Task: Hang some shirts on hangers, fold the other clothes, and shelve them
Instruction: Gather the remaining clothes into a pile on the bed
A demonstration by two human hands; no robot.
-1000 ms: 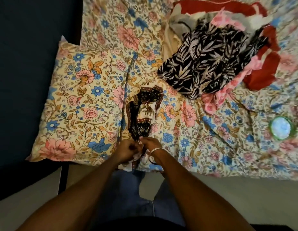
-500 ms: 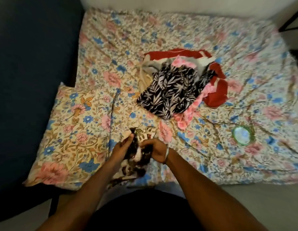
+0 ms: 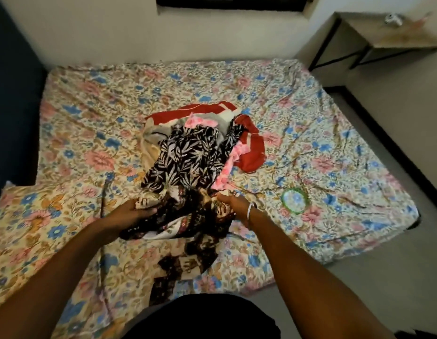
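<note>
Floral-printed bedsheet (image 3: 310, 133) in cream, pink and blue is spread over a wide bed, with a matching floral pillow (image 3: 29, 228) at the near left. A heap of clothes (image 3: 200, 143), topped by a black-and-white leaf-print garment, is piled at the centre. A dark brown patterned cloth (image 3: 188, 223) is held up above the near edge, both arms extended forward: one upper corner is gripped by the left hand (image 3: 129, 214), the other pinched by the right hand (image 3: 233, 204).
</note>
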